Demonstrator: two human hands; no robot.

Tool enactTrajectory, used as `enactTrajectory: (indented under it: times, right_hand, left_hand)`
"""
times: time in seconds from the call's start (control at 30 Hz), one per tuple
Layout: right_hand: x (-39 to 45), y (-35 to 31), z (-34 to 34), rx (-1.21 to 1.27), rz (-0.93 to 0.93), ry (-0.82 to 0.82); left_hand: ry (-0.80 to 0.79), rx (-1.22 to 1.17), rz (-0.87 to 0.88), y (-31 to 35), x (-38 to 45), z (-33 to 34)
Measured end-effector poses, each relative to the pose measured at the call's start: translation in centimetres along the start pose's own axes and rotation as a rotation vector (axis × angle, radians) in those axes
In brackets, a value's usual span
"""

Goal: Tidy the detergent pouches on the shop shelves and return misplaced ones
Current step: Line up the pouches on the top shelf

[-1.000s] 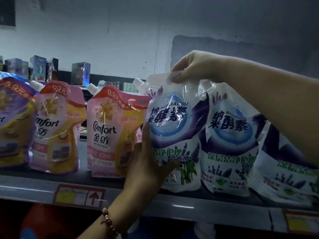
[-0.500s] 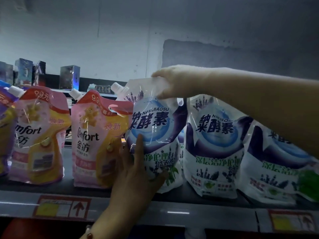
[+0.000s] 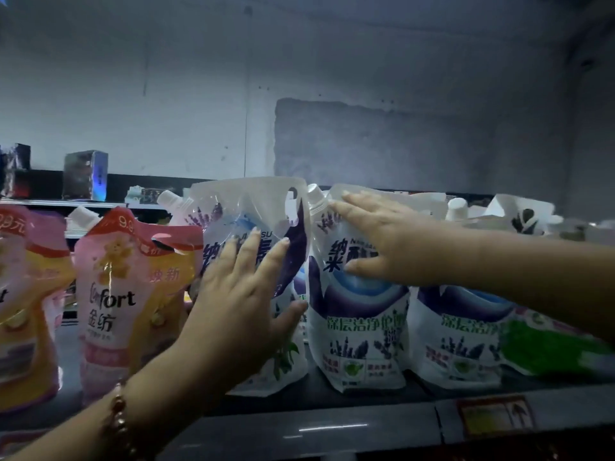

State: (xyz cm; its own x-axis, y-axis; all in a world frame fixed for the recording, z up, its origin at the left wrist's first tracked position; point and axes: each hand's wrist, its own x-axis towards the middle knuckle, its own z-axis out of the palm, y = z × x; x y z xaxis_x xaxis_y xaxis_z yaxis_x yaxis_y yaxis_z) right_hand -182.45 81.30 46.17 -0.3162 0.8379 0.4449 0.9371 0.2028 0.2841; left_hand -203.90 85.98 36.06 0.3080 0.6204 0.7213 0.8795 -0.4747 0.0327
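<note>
White plastic with a blue swirl and purple lavender print covers the detergent pouch (image 3: 253, 227) standing upright at the middle of the shelf (image 3: 332, 424). The left hand (image 3: 239, 301) lies flat against its front, fingers (image 3: 248, 251) straight and spread, thumb out toward 3 o'clock; it presses the pouch and grips nothing. A beaded bracelet (image 3: 118, 424) circles that wrist at 7 o'clock.

Just beside the first pouch, toward 3 o'clock and touching it, stands a second pouch (image 3: 359, 327) of the same print, with its white cap at the top left corner. The right hand (image 3: 382, 241) rests open on its upper front, fingers (image 3: 352, 207) straight and pointing toward 9 o'clock, holding nothing. The forearm runs off the frame at 3 o'clock.

Further toward 3 o'clock a third matching pouch (image 3: 456, 334) stands against the second, and past it a pouch with a green label (image 3: 545, 347) leans over.

Toward 9 o'clock from the first pouch stands a pink and yellow Comfort pouch (image 3: 123, 301), close against it, and another like it (image 3: 23, 301) sits at the frame's edge. A red and yellow price tag (image 3: 492, 415) is fixed to the shelf front at 5 o'clock.
</note>
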Motion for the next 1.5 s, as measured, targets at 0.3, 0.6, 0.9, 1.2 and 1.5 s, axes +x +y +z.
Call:
enactTrajectory:
  times: [0.3, 0.6, 0.9, 1.2, 1.5]
  right_hand:
    - [-8.8, 3.6, 3.3, 0.22, 0.26, -0.147]
    - [-16.8, 6.8, 5.6, 0.191, 0.465, -0.285]
    - [-22.7, 14.4, 6.2, 0.256, 0.587, -0.302]
    - [-27.2, 26.3, 10.1, 0.531, 0.626, -0.233]
    - [-23.3, 32.8, 16.8, 1.22, 0.59, -0.005]
  left_hand:
    - [-0.076, -0.051, 0.149, 6.1, 2.5, 0.2]
    - [-0.16, -0.124, 0.346, 14.4, 2.0, 4.0]
    - [-0.143, -0.199, 0.476, 23.5, 1.7, 6.9]
    - [-0.162, -0.204, 0.384, 34.4, 3.6, 11.8]
    - [-0.157, -0.224, 0.119, 38.5, 2.6, 19.0]
